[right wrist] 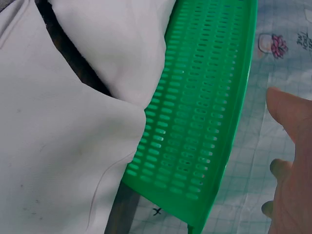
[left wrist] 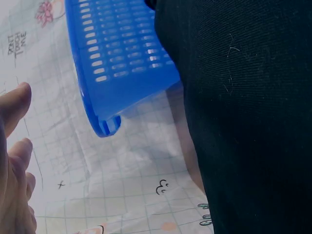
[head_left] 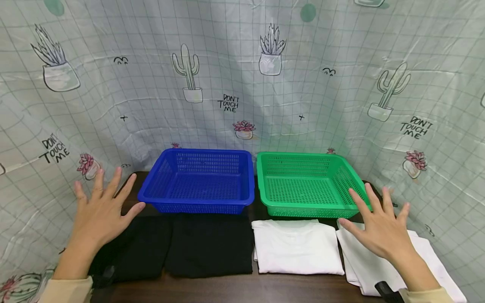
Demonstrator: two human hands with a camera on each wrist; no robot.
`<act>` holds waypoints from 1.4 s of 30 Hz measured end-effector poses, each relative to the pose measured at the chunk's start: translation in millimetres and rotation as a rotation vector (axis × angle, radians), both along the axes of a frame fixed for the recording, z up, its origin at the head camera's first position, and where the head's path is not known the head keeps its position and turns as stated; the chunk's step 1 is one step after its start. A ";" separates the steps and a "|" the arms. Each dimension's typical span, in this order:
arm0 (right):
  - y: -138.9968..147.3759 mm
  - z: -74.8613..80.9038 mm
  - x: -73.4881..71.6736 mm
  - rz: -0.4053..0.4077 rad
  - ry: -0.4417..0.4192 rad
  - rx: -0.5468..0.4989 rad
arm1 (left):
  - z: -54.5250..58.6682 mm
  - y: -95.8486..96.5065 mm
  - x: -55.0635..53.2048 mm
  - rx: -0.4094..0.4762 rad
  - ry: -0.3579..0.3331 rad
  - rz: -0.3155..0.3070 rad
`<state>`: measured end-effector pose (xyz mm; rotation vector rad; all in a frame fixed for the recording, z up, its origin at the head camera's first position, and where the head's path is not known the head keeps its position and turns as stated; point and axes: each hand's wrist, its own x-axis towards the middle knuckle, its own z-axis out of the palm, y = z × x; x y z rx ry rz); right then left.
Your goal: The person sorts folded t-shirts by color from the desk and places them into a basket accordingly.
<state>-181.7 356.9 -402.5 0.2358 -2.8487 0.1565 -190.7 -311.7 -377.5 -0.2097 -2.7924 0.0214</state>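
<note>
My left hand (head_left: 102, 214), fingers spread, hovers at the left, over a folded black cloth (head_left: 132, 248) and beside the blue basket (head_left: 204, 208). It holds nothing. Also with fingers spread and nothing in it, my right hand (head_left: 382, 229) is above a folded white cloth (head_left: 435, 256) near the right corner of the green basket (head_left: 310, 210). Between the hands lie another folded black cloth (head_left: 210, 246) and a folded white T-shirt (head_left: 297, 248), side by side in front of the baskets. Both baskets have perforated walls and show bare floors inside.
The dark brown wooden table (head_left: 182, 290) shows along the front. Behind the baskets and at both sides hangs a pale checked curtain (head_left: 151, 118) printed with potted cacti and lettering. The two baskets stand close together with a narrow gap between them.
</note>
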 end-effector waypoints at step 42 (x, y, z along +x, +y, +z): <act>-198.9 -23.3 4.9 0.421 -0.706 -1.026 | -40.6 71.5 17.0 0.767 -0.634 -0.242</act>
